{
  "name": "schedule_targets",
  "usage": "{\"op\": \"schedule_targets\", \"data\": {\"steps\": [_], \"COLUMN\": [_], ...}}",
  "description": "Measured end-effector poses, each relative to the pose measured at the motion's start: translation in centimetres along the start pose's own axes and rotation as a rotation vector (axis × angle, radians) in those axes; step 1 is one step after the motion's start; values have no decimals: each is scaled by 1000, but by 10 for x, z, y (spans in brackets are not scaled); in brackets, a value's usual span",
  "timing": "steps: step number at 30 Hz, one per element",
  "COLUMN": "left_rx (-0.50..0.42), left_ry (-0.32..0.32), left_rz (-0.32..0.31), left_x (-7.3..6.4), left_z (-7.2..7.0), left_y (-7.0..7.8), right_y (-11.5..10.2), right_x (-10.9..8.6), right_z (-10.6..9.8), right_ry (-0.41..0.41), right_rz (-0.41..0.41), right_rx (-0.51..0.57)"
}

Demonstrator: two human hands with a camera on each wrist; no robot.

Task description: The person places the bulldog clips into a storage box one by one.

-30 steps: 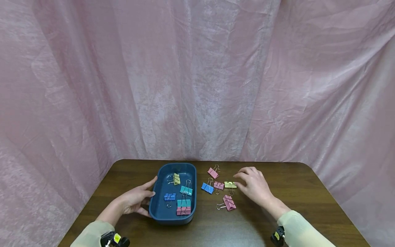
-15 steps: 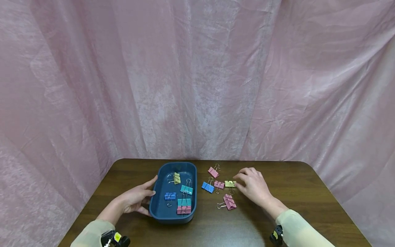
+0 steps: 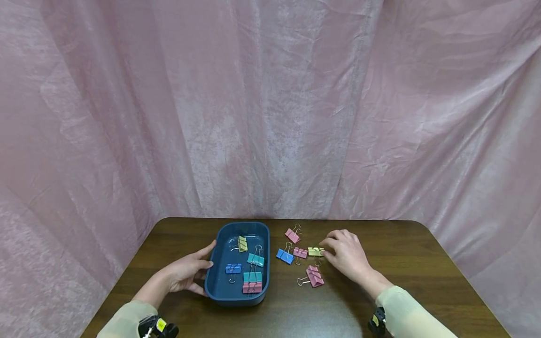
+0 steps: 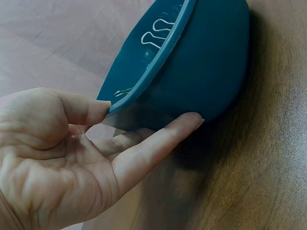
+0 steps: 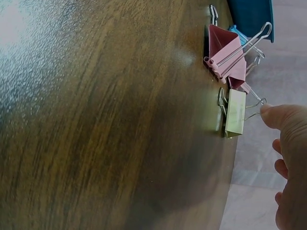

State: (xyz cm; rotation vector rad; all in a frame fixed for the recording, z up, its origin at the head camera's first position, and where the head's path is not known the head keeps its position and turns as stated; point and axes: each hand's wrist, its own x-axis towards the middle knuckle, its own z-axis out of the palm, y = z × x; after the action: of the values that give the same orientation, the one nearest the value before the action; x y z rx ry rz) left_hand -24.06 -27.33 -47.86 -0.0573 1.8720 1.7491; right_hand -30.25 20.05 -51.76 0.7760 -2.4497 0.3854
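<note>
A blue plastic box (image 3: 236, 303) stands left of centre with several binder clips inside. My left hand (image 3: 186, 273) holds its left side, thumb on the rim and fingers along the outer wall; the left wrist view shows the thumb (image 4: 91, 112) at the rim. My right hand (image 3: 346, 253) is beside a yellow binder clip (image 3: 315, 251), fingers loosely curved. In the right wrist view one fingertip (image 5: 269, 115) is at the end of that clip's wire handle. Whether it grips the wire is unclear. The clip lies on the table.
Left of the yellow clip lie a small pink clip (image 3: 300, 253) and a blue clip (image 3: 285, 256). Another pink clip (image 3: 292, 235) lies behind, and a larger pink clip (image 3: 314, 276) in front. A pink curtain (image 3: 270, 117) hangs behind the wooden table (image 3: 401, 263).
</note>
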Motion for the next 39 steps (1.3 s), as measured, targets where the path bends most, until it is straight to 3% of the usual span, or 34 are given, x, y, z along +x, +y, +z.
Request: {"op": "schedule_targets", "data": {"steps": [14,30,39], "left_rx": [3,4,-1], "left_ry": [-12,-10,-9], "left_rz": [-2,5,-2], "left_x": [-1,-1,-1], "left_z": [0,1,1], "left_y": [2,2,1], "right_y": [1,-2,-2], "right_x": [1,4,3], "right_z": [4,9,9], "right_ry": [-9,51,13], "right_rz": [-5,-38,-6], "right_rx": [18,1,-3]}}
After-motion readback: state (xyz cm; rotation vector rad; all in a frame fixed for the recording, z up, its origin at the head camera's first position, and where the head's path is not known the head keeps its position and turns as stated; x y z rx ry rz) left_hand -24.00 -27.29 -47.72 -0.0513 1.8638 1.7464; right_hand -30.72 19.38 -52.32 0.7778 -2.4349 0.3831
